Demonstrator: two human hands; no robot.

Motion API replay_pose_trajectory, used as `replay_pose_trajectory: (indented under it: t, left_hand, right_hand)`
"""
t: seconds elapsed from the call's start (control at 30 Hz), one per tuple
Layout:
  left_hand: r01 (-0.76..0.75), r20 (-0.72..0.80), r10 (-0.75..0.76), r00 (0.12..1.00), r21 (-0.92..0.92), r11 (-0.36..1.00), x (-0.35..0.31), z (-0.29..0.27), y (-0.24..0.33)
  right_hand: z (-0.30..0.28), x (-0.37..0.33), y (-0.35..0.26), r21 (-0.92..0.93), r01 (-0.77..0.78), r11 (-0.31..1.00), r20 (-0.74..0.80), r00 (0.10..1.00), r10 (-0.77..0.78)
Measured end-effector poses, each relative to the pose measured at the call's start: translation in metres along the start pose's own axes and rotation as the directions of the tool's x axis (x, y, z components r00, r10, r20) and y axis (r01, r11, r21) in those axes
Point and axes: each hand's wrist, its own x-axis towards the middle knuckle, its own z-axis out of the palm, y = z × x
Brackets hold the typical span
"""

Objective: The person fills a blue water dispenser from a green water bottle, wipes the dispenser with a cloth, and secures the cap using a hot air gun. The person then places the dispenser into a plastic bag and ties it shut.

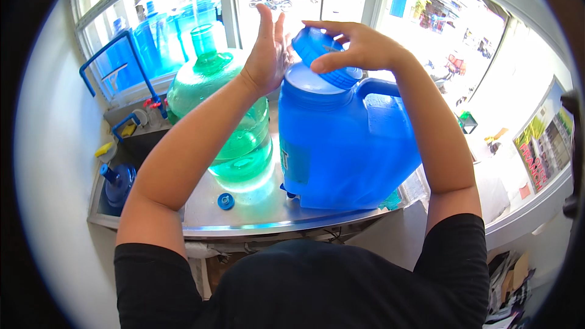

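Note:
A large blue water jug (350, 152) with a side handle stands on the steel counter in front of me. Its wide screw cap (314, 49) is tilted over the mouth, with the near left part of the opening showing. My right hand (359, 45) grips this cap from above, fingers over the far side and thumb on the near side. Raised beside the mouth, my left hand (268, 55) has its fingers stretched out and holds nothing. Just left of the jug is a round green bottle (244, 128) with liquid in it. A small blue cap (226, 201) lies on the counter.
At the left, a sink (143, 146) holds a dark blue bottle (119, 184). Blue pipes and a red-handled tap (152, 103) rise behind it. More blue containers (152, 36) show through the window. The steel counter's (244, 225) front edge runs close to my body.

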Motion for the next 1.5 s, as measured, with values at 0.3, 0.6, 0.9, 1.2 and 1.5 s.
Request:
replay_pose_trajectory:
  t: [0.3,0.6,0.9,1.2,1.5]
  left_hand:
    - [0.021,-0.102,0.045,0.994,0.569,0.822,-0.092,-0.022,-0.03]
    - [-0.001,-0.13,0.118,0.984,0.667,0.745,-0.088,0.008,-0.036]
    - [0.023,-0.15,0.105,0.983,0.67,0.742,-0.085,0.01,-0.041]
    - [-0.026,-0.098,0.182,0.978,0.815,0.579,-0.089,0.005,-0.024]
    - [0.066,-0.08,0.002,0.997,0.842,0.535,-0.052,-0.038,-0.002]
  right_hand:
    - [0.001,0.03,-0.03,-0.321,-0.039,0.946,0.398,0.901,0.172]
    - [-0.001,0.037,-0.034,-0.321,0.085,0.943,0.532,0.84,0.106]
    - [0.014,0.037,-0.041,-0.486,-0.123,0.865,0.359,0.875,0.326]
    - [-0.001,0.027,-0.012,-0.4,-0.349,0.847,0.064,0.912,0.406]
    - [0.006,0.012,0.017,-0.518,-0.291,0.805,0.121,0.906,0.406]
